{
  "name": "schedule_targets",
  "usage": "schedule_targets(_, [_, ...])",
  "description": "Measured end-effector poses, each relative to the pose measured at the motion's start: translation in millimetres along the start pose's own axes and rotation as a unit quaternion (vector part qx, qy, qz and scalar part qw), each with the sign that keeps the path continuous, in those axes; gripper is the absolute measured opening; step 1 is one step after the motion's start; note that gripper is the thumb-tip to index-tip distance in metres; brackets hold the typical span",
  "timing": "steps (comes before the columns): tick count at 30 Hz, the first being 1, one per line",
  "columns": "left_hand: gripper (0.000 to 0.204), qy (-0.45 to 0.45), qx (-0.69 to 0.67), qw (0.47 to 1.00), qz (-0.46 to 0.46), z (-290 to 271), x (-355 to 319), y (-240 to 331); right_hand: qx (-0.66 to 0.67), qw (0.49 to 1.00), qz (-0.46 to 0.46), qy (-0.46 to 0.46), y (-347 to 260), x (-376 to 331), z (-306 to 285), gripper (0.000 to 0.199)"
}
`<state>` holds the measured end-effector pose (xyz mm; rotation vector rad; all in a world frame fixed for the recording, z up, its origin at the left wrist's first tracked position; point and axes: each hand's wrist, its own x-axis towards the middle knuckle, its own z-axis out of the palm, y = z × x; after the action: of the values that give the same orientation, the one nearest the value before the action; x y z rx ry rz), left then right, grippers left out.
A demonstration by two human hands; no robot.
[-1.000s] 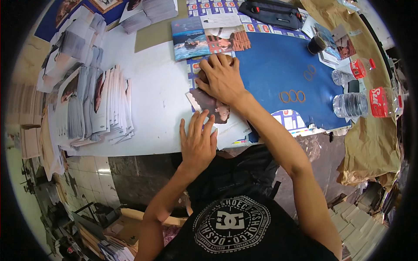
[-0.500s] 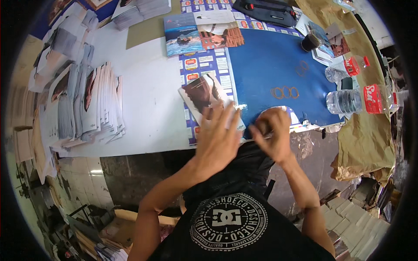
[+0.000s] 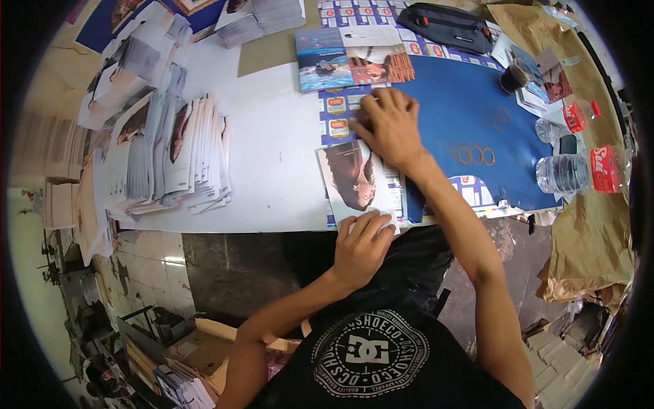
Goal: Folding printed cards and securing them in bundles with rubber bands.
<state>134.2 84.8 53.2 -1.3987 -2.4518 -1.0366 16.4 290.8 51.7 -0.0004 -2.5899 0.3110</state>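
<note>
A booklet (image 3: 352, 178) with a long-haired person on its cover lies slightly tilted near the table's front edge. My left hand (image 3: 364, 247) grips its near edge with bent fingers, the thumb hidden. Beyond the booklet, my right hand (image 3: 392, 129) hovers over the printed purple sheet and the blue mat's left border. Its fingers are bent and spread, thumb apart, and nothing shows in them. Just past those fingertips lie a blue swimming-picture print (image 3: 323, 65) and a print with a brick-red picture (image 3: 378, 61), side by side.
Tall stacks of booklets (image 3: 167, 160) stand on the left. The blue mat (image 3: 443, 102) carries several rubber bands (image 3: 475, 155). On the right are a dark cup (image 3: 514, 78), two plastic bottles (image 3: 562, 174) and brown paper (image 3: 579, 252). A black pouch (image 3: 446, 27) rests at the back.
My right hand has moved from the mat's near edge out to the far prints. My left hand has drawn back to the booklet's near edge, uncovering its cover. The view has shifted.
</note>
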Motion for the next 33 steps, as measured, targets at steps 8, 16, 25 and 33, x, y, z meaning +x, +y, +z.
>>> schedule_targets(8, [0.013,0.459,0.128,0.863,-0.166,-183,-32,-91,-0.094,0.989,0.104,0.047,81,-77,-71,0.043])
schedule_targets(16, [0.029,0.097,0.191,0.955,-0.204,-220,-27,-142,-0.15,0.969,0.194,0.018,89,-99,-78,0.045])
schedule_targets(25, [0.057,0.073,-0.049,0.996,-0.027,-108,146,-128,-0.134,0.964,0.214,0.086,89,-103,-78,0.049])
schedule_targets(33, [0.082,-0.133,0.174,0.972,-0.078,-26,134,-178,0.204,0.958,0.148,0.138,13,-154,-127,0.012])
